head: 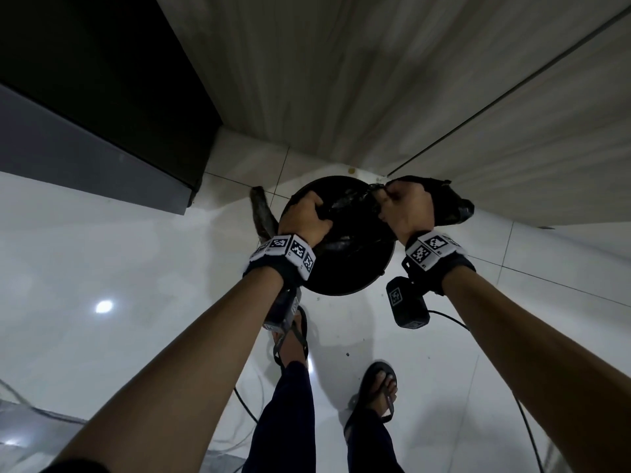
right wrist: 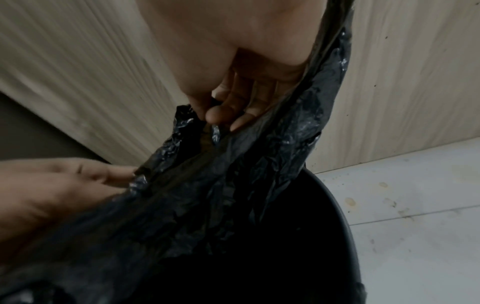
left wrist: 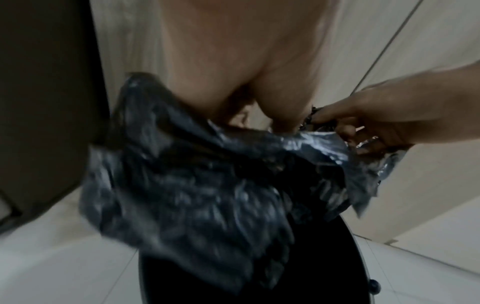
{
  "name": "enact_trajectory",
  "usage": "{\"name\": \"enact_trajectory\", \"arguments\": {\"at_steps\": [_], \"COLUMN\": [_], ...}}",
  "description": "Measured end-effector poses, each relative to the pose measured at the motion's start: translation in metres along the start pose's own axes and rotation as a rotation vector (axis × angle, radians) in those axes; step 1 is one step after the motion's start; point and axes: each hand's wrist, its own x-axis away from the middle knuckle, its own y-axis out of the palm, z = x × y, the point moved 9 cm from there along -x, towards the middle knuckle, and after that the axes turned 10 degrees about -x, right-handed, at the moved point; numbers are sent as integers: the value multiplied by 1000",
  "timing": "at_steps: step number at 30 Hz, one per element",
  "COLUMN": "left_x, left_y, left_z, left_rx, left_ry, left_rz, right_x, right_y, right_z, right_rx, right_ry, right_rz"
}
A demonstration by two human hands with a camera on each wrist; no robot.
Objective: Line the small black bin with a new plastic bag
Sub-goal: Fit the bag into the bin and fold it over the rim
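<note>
A small round black bin (head: 341, 271) stands on the white tiled floor in a corner. A crumpled black plastic bag (head: 345, 203) is stretched over its mouth. My left hand (head: 304, 216) grips the bag's edge at the left of the mouth, fingers curled into the plastic. At the right side my right hand (head: 403, 206) pinches the bag's edge between thumb and fingers (right wrist: 221, 112). Loose bag plastic (left wrist: 207, 185) sticks out past both hands and hangs over the bin (left wrist: 311, 267). The inside of the bin (right wrist: 335, 207) is dark.
Wood-grain wall panels (head: 375, 80) stand right behind the bin. A dark cabinet (head: 85, 97) juts out at the left. My feet in sandals (head: 375, 397) stand just before the bin, with black cables (head: 246, 404) on the glossy floor.
</note>
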Motion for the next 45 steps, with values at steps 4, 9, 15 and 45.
{"name": "enact_trajectory", "arguments": {"at_steps": [4,9,15,45], "left_x": [1,1,-18,-55], "left_y": [-18,-43,-52,-14], "left_z": [-18,-23,-22,-59], "left_rx": [93,76,62,225], "left_ry": [-5,98,121,80], "left_rz": [182,341,390,366], "right_x": [-1,-7,16,-20], "right_y": [-9,-4,66,135], "right_z": [9,-4,-81,-70], "right_rx": [12,-57,398,368], "right_ry": [43,21,-625,-744], "right_rz": [82,154,-69,-208]}}
